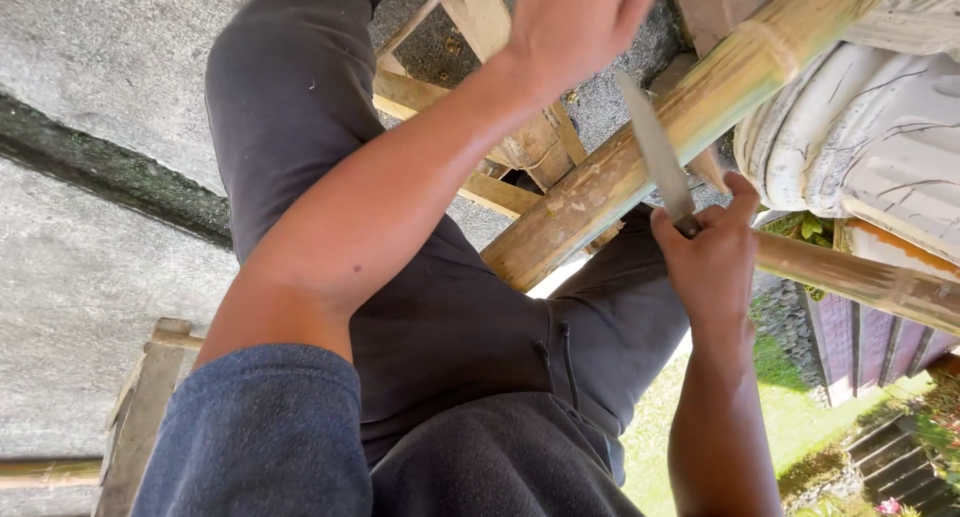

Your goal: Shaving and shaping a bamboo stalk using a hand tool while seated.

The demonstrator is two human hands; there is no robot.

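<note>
While it leans across the lap, the thick yellow-green bamboo pole [650, 147] looks stiff, heavy-ish; best gripped near a node. Left hand [575, 22] spread above it, right hand [712, 257] clamped round the steel-bladed knife [655, 152].

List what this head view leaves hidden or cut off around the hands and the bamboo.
- Left hand: fingertips cut off by the top edge.
- Bamboo pole: upper end runs out of frame.
- Knife: handle hidden inside the right hand.
- Wooden frame: mostly behind the forearm.
</note>
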